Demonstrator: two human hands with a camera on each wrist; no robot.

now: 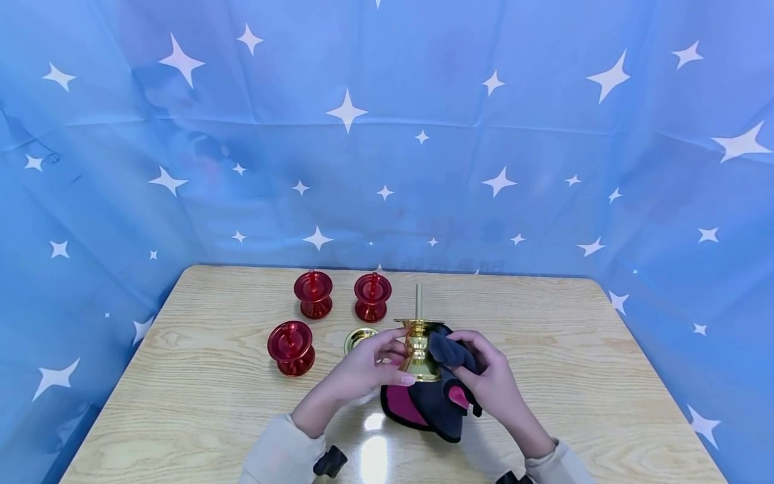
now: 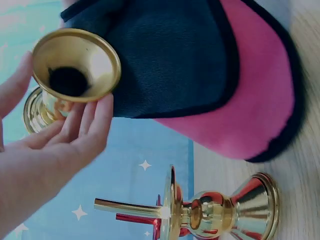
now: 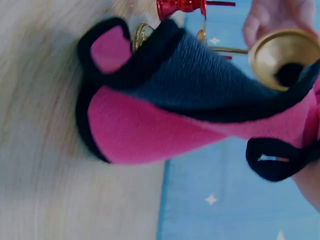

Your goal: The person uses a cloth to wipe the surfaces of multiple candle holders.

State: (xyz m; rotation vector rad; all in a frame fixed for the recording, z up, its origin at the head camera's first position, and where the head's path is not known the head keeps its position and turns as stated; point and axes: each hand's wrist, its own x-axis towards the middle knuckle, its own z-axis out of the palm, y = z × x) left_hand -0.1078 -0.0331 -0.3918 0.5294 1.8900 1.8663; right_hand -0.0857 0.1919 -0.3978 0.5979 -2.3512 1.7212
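My left hand (image 1: 365, 368) grips a shiny gold candle holder (image 1: 418, 344) by its waist and base. It is held over the table, its thin stem pointing up and its wide dish at the top. In the left wrist view the hollow underside of the holder's base (image 2: 102, 52) shows, dark inside. My right hand (image 1: 494, 378) pinches a bunched part of a navy and pink cloth (image 1: 446, 410) against the holder's right side. The rest of the cloth (image 3: 150, 130) hangs below, with black edging and a black loop (image 3: 272, 172).
A second gold candle holder (image 2: 205, 215) stands on the table behind my left hand. Three red candle holders stand farther left: one at the front (image 1: 291, 349), two at the back (image 1: 313, 289) (image 1: 371, 296). A blue star-patterned curtain (image 1: 423, 168) borders the wooden table (image 1: 181, 403).
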